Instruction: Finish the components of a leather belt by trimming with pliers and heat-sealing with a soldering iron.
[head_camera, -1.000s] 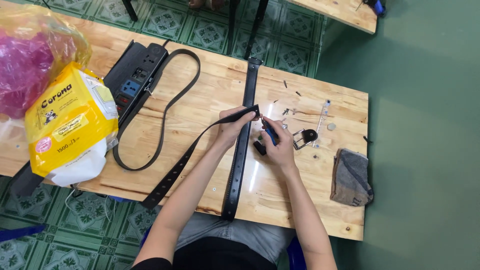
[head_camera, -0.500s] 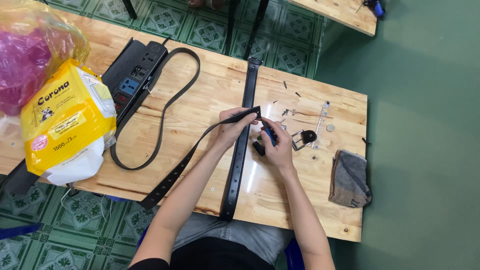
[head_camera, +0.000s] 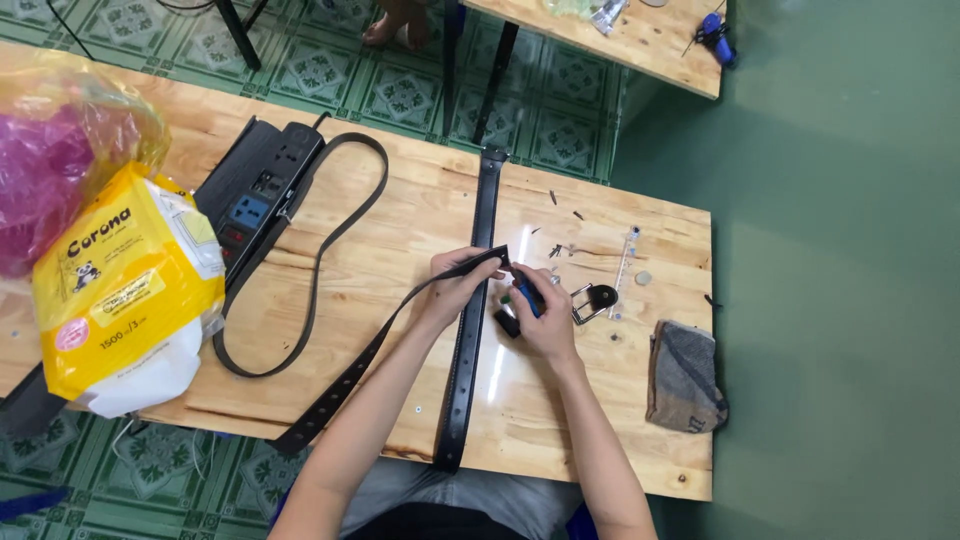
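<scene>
Head view: left hand (head_camera: 455, 285) pinched on the tip of a black belt (head_camera: 375, 345) trailing limp across the desk (head_camera: 400, 215); right hand (head_camera: 535, 315) closed around a blue tool (head_camera: 528, 297). Likely light, floppy; best gripped near the end.

Wooden table (head_camera: 640, 440), green tiled floor (head_camera: 400, 90)
</scene>
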